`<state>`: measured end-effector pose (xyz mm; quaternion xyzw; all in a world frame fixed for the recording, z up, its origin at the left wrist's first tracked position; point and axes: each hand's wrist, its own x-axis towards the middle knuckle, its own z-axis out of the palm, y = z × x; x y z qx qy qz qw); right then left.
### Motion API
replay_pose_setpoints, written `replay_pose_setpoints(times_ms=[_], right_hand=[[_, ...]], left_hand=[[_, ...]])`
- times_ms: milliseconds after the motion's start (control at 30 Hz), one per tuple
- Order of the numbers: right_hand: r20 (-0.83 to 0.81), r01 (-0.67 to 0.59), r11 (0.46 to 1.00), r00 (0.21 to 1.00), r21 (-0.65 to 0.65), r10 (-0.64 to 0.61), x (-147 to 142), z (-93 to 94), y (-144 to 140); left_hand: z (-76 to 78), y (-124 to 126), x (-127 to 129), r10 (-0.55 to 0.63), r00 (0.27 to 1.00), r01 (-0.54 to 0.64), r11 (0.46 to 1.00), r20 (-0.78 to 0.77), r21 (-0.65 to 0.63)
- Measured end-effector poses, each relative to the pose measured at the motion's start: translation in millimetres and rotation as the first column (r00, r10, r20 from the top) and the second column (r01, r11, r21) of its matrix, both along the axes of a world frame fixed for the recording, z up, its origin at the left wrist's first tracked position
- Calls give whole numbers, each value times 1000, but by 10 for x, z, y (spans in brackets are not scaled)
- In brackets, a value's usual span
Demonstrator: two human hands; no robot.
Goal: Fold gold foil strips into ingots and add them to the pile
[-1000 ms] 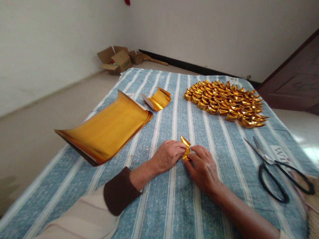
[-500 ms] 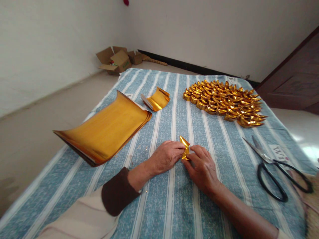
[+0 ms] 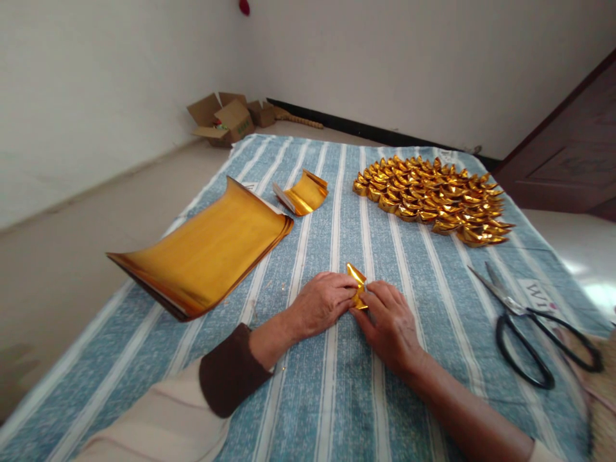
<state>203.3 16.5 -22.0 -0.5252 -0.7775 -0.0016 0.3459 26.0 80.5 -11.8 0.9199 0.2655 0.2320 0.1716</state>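
Between my fingers, low over the striped cloth, is a small folded piece of gold foil paper (image 3: 356, 273). My left hand (image 3: 323, 303) grips it from the left, fingertips pressed on its middle. From the right, my right hand (image 3: 391, 324) pinches its lower end, thumb beneath and fingers on top. The fingers cover part of the paper, so its full shape is hidden. Beyond my hands lie a small curled stack of gold paper (image 3: 304, 194) and, to the left, a large stack of gold sheets (image 3: 206, 247).
At the far right stand many folded gold paper ingots (image 3: 428, 196) in a tight cluster. Open black-handled scissors (image 3: 517, 308) lie right of my hands. Blue-and-white striped cloth (image 3: 269, 417) covers the table. Cardboard boxes (image 3: 231, 119) sit on the floor beyond.
My right fingers have shifted slightly inward over the lower end of the gold paper, covering more of it. My left hand stays nearly in place.
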Motion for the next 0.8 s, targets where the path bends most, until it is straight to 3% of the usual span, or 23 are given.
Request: replay_pose_setpoints(times_ms=[267,367,800], right_hand=[[191,-123,971,978,204,84,32,87,-134],[231,-156,969,967,193,110,15,109,-185],[350,-93,988,936,123,44,-47,103,-253]], left_hand=[[44,-13,11,16,1000,-17,999,-9,-30],[45,-9,1,8,1000,-9,999,-16,-44],[43,-22,10,33,999,-35,998,-33,-53]])
